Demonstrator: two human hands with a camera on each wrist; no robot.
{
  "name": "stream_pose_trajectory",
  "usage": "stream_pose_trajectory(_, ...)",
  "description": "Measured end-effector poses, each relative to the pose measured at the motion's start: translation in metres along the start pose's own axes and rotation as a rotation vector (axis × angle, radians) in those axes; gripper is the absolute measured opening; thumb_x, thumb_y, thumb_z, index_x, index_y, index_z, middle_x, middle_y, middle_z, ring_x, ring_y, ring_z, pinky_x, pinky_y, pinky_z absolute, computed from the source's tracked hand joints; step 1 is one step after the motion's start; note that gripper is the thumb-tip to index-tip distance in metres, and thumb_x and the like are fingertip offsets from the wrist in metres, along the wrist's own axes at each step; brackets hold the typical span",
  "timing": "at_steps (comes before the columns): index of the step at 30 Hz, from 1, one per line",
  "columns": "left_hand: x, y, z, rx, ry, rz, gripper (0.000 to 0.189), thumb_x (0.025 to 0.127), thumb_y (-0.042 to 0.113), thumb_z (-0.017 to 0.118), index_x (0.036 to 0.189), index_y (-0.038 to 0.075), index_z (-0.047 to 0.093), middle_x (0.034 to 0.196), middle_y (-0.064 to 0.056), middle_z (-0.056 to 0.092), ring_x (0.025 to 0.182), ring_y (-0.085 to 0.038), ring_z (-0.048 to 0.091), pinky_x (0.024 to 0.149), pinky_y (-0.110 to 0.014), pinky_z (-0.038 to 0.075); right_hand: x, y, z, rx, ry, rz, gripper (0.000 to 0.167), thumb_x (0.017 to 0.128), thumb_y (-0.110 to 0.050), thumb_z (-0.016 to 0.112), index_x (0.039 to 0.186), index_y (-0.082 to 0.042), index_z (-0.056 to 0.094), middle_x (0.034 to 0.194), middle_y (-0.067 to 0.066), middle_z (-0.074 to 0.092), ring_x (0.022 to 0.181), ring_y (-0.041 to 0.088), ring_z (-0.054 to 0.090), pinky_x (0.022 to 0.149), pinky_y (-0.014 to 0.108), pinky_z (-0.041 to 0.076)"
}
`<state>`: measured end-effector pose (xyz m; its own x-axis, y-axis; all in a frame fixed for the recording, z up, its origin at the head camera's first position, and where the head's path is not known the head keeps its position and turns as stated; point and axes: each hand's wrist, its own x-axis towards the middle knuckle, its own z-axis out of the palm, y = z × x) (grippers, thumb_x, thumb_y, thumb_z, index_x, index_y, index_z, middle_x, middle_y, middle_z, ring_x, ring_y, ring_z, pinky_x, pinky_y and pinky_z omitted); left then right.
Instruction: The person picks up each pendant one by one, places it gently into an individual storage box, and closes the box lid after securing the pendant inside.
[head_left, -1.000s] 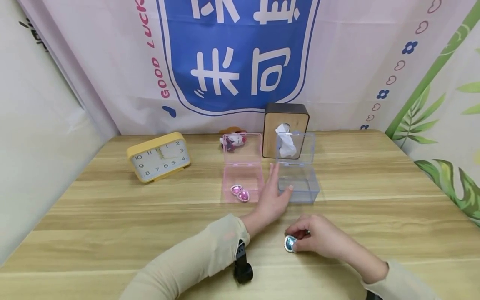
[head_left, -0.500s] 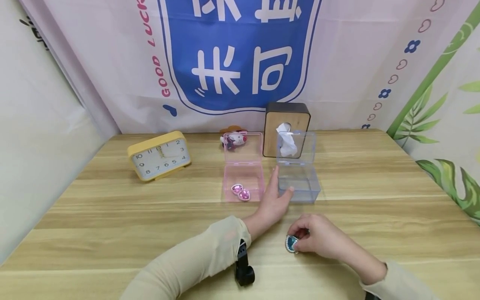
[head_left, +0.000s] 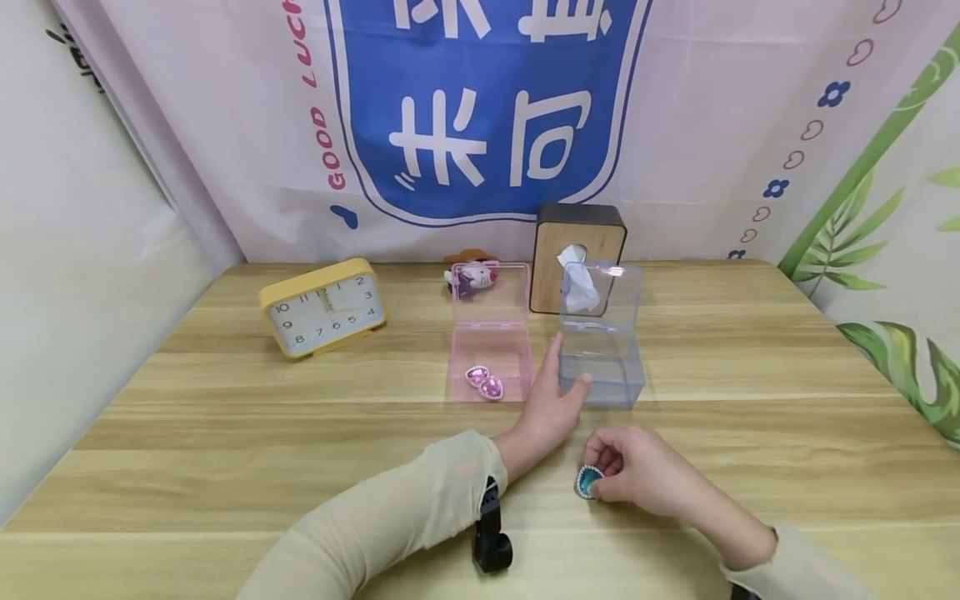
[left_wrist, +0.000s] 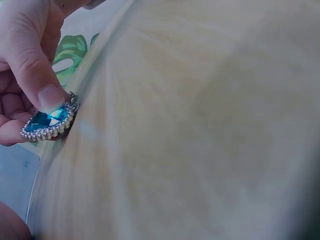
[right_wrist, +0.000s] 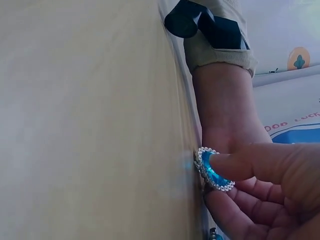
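My right hand (head_left: 637, 471) pinches a teal rhinestone gem (head_left: 588, 481) with a beaded silver border, low over the table, thumb on its face. The right wrist view shows the gem (right_wrist: 212, 170) tilted between thumb and fingers; a second blue, silver-edged bit (right_wrist: 215, 234) peeks in at the bottom edge. My left hand (head_left: 551, 408) rests against the clear blue box (head_left: 603, 387), fingers straight along its left wall and thumb at the front left corner. That box's lid stands raised. Beside it, a clear pink box (head_left: 461, 354), also lid up, contains two pink gems (head_left: 483, 382).
Behind the boxes stand a wood-fronted tissue box (head_left: 546, 250) and a small plush toy (head_left: 472, 278). A yellow clock (head_left: 322, 308) sits at the back left. A printed cloth (head_left: 435, 125) hangs along the table's far edge.
The teal gem has turned slightly in my right hand's fingers, its face tilting. The left hand stays at the blue box. The whole head view has shifted slightly.
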<state>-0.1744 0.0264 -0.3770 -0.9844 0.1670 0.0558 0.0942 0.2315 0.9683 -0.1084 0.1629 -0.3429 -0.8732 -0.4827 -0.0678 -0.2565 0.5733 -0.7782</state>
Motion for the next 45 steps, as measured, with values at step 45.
stream_pose_trajectory(45, -0.001, -0.003, 0.000, 0.053, 0.022, 0.016, 0.065, 0.089, 0.028, 0.060, 0.145, 0.022, 0.028, 0.152, -0.009, 0.024, 0.137, -0.026, 0.027, 0.113, -0.041, 0.024, 0.042, -0.008, -0.077, 0.210, 0.250, 0.050, 0.029, 0.083, -0.012, 0.067, 0.106, 0.005, 0.061, 0.082, -0.002, 0.062, 0.077, 0.009, 0.057, 0.069, 0.021, 0.052)
